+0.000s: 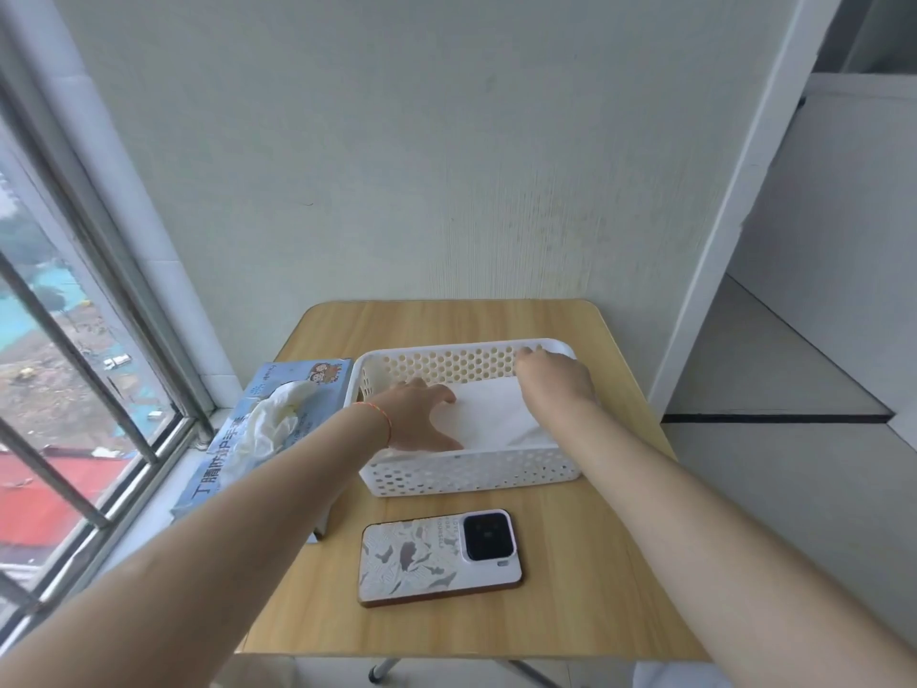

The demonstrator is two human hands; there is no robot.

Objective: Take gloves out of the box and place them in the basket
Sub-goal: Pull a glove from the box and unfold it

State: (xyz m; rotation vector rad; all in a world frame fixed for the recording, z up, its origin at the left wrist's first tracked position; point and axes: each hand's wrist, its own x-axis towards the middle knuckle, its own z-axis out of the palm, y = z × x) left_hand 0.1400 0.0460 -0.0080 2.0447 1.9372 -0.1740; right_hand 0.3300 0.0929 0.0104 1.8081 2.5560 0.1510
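Both hands work inside the basket (466, 471): left hand (422, 414) fingers spread flat on the glove (491, 414); right hand (556, 377) fingers' grip unclear; smooth outward from fingertips.

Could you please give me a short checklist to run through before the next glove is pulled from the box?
1. Left hand free: not ok, it lies flat on the white glove in the basket.
2. Right hand free: cannot tell, its fingers are hidden at the far rim.
3. Next glove ready: ok, a crumpled glove sticks out of the box.
4. Basket has room: ok.
5. Phone out of the way: ok, it lies nearer than the basket.
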